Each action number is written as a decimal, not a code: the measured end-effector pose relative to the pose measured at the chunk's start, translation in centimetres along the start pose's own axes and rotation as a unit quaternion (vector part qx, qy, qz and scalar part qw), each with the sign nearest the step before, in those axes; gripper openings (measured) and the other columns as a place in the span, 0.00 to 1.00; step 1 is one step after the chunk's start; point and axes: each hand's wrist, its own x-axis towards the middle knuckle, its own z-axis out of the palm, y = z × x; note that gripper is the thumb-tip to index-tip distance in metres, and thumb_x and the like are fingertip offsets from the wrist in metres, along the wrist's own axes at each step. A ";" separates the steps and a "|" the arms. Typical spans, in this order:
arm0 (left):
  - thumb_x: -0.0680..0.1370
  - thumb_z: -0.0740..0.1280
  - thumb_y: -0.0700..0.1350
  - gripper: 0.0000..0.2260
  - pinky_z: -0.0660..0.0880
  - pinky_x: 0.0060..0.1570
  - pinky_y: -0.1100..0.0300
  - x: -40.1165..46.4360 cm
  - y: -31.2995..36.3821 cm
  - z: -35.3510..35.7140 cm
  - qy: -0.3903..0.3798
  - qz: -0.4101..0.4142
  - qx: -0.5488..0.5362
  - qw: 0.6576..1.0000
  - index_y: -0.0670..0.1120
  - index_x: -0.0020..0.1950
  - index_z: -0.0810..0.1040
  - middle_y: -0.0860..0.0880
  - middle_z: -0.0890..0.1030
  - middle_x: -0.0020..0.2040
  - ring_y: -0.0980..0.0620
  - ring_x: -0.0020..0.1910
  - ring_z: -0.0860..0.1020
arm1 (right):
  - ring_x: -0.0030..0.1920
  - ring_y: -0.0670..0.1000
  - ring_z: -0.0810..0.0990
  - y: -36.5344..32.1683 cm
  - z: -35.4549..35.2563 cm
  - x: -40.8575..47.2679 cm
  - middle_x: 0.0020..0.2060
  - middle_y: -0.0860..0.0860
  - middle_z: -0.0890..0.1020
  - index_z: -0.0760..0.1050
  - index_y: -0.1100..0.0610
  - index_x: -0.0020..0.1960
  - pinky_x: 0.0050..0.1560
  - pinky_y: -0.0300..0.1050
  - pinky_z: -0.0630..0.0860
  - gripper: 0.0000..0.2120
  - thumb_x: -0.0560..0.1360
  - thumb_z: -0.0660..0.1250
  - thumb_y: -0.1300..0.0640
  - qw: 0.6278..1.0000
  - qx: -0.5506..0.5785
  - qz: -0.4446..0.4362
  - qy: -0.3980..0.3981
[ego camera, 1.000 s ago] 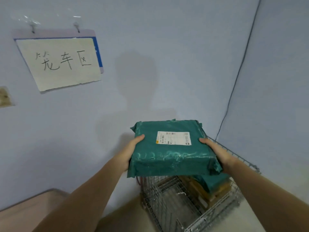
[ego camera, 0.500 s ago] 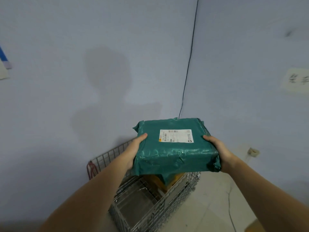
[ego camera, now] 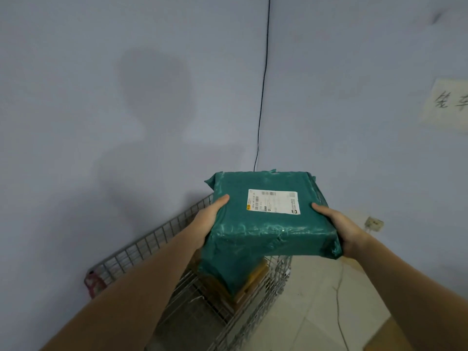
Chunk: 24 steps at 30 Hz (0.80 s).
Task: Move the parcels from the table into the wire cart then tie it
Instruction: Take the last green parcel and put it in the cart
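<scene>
The square parcel wrapped in glossy teal plastic (ego camera: 268, 224), white shipping label on top, hangs above the silver wire-mesh cart (ego camera: 157, 239), over its far right corner, where other parcels already lie. The left hand (ego camera: 207, 221) and right hand (ego camera: 339, 224) clamp its opposite sides, equally near; the cart lies straight below.

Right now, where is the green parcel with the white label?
In the head view the green parcel is right of centre, held in the air between the left hand and right hand, above the wire cart in the wall corner.
</scene>
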 end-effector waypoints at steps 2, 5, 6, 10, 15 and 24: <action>0.67 0.78 0.62 0.32 0.75 0.65 0.41 2.6 -0.1 1.2 -0.003 -0.005 -0.016 1.000 0.45 0.65 0.81 0.40 0.84 0.59 0.38 0.58 0.83 | 0.47 0.62 0.88 -1.0 -1.7 2.1 0.56 0.61 0.86 0.80 0.57 0.64 0.44 0.56 0.85 0.28 0.69 0.76 0.44 1.000 0.004 0.005 -0.002; 0.67 0.79 0.61 0.33 0.76 0.64 0.41 6.4 -0.2 3.2 0.014 -0.016 -0.039 0.999 0.44 0.66 0.80 0.40 0.84 0.59 0.37 0.57 0.83 | 0.45 0.61 0.88 -2.8 -4.4 5.7 0.54 0.61 0.87 0.80 0.58 0.64 0.41 0.54 0.85 0.28 0.68 0.76 0.44 1.000 -0.003 0.012 -0.008; 0.66 0.80 0.61 0.34 0.77 0.63 0.41 7.5 -0.2 3.9 0.027 -0.020 -0.042 0.999 0.45 0.65 0.79 0.40 0.85 0.58 0.38 0.56 0.84 | 0.45 0.61 0.88 -3.5 -5.2 7.0 0.54 0.61 0.87 0.80 0.57 0.64 0.41 0.55 0.85 0.28 0.69 0.75 0.44 1.000 -0.008 0.014 -0.012; 0.63 0.80 0.65 0.37 0.79 0.59 0.43 11.5 -0.2 5.6 0.091 -0.018 -0.040 0.995 0.46 0.64 0.79 0.43 0.86 0.55 0.40 0.52 0.85 | 0.45 0.61 0.88 -6.9 -7.5 12.7 0.55 0.61 0.86 0.79 0.57 0.65 0.43 0.55 0.85 0.26 0.72 0.74 0.44 0.998 -0.040 0.025 -0.036; 0.62 0.79 0.68 0.34 0.82 0.54 0.46 14.0 -1.1 6.1 0.162 -0.014 -0.078 0.984 0.50 0.60 0.80 0.45 0.87 0.51 0.43 0.49 0.86 | 0.46 0.61 0.88 -9.8 -7.6 20.0 0.55 0.62 0.86 0.80 0.57 0.65 0.42 0.55 0.84 0.25 0.73 0.73 0.44 0.992 -0.076 0.052 -0.085; 0.63 0.79 0.68 0.38 0.78 0.62 0.42 18.9 -3.9 0.7 0.247 -0.028 -0.107 0.963 0.52 0.68 0.77 0.45 0.86 0.57 0.43 0.55 0.85 | 0.53 0.61 0.87 -8.5 -2.4 33.4 0.55 0.59 0.87 0.77 0.52 0.68 0.46 0.54 0.84 0.23 0.76 0.73 0.45 0.977 -0.147 0.081 -0.130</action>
